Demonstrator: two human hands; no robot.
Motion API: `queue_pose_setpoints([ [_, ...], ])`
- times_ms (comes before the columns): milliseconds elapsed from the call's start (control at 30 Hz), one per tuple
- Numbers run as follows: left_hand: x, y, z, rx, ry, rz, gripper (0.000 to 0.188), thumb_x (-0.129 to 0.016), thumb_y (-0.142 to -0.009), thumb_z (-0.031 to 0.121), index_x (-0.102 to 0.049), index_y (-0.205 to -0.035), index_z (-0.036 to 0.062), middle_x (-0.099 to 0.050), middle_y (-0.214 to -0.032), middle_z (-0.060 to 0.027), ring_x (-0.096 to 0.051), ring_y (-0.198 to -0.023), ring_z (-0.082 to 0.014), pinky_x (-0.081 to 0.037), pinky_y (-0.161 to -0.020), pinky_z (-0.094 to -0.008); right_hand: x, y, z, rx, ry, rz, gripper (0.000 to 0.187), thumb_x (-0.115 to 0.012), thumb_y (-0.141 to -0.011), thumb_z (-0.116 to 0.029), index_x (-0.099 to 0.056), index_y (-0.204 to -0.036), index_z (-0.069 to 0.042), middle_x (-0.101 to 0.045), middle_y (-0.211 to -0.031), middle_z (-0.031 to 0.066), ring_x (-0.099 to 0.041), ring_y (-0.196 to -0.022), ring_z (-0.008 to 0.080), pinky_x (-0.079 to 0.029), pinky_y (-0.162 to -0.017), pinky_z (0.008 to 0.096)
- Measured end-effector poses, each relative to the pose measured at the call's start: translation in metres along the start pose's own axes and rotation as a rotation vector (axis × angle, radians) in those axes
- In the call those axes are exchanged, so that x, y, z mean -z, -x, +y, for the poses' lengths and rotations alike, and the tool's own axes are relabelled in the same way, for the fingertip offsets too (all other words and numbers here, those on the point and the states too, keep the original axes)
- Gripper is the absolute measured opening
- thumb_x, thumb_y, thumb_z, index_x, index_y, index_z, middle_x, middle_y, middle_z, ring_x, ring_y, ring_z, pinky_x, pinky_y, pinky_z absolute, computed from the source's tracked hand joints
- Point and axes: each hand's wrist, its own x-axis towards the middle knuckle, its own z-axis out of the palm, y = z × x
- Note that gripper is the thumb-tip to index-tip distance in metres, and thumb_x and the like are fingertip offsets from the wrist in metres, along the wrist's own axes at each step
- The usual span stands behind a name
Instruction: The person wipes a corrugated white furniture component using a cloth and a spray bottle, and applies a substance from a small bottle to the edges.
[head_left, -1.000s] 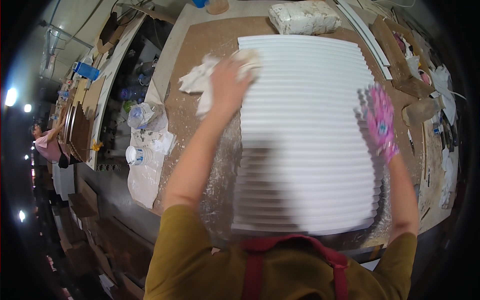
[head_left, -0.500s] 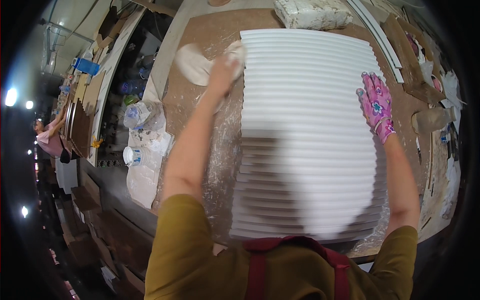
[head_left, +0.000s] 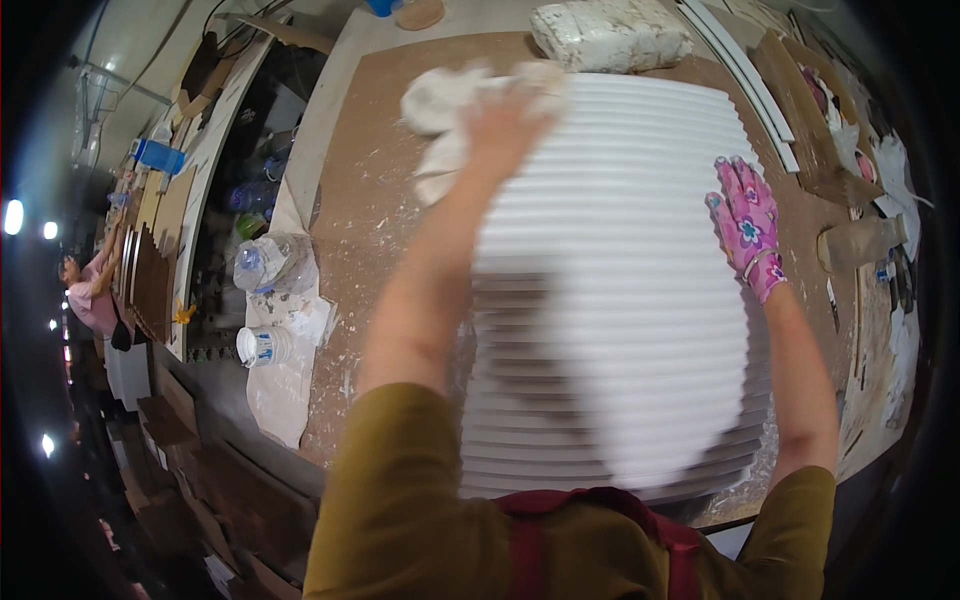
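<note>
L hand [head_left: 508,130] + cloth [head_left: 435,100] are now over far L corner of white ridged panel [head_left: 640,300], vs. just L of it a moment ago, so cloth now overlaps the ridges. L fingers blurred, can't tell if gripping or flat. R hand [head_left: 747,225], pink-gloved, lies on panel's R side, fingers slightly spread. Panel's mid-worktop [head_left: 373,30], twd near edge. White tub [head_left: 268,347] nr L edge, contents n/v. Cardboard box [head_left: 797,133] nr far R corner: pinkish bits + white plastic. Cloudy jar [head_left: 855,245] nr R edge, contents unclear.
</note>
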Motion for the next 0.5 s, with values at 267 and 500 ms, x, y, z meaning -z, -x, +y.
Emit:
queue_pose_setpoints([
  [267,0.065,-0.040,-0.020,0.101,0.428,0.213,0.046,-0.053,-0.093,0.038,-0.063,-0.112,-0.0017,-0.063,-0.104,-0.0285,-0.056,-0.105,-0.0435,-0.044,-0.090,-0.0457,-0.004,0.000,0.006,-0.028,-0.003,0.006,0.051,-0.050,-0.093,-0.037,-0.047,-0.136,-0.010,-0.046,-0.139,0.0184,-0.042,-0.129,0.0360,-0.029,-0.110,0.0461],
  [500,-0.012,-0.013,0.032,-0.126,-0.089,-0.053,0.053,-0.049,-0.095,0.041,-0.043,-0.142,0.0197,-0.041,-0.146,-0.0101,-0.037,-0.134,-0.0321,-0.029,-0.107,-0.0517,-0.010,0.003,0.009,-0.064,-0.035,-0.020,0.055,-0.044,-0.095,-0.043,-0.043,-0.140,-0.011,-0.039,-0.146,0.0159,-0.034,-0.136,0.0346,-0.022,-0.113,0.0481],
])
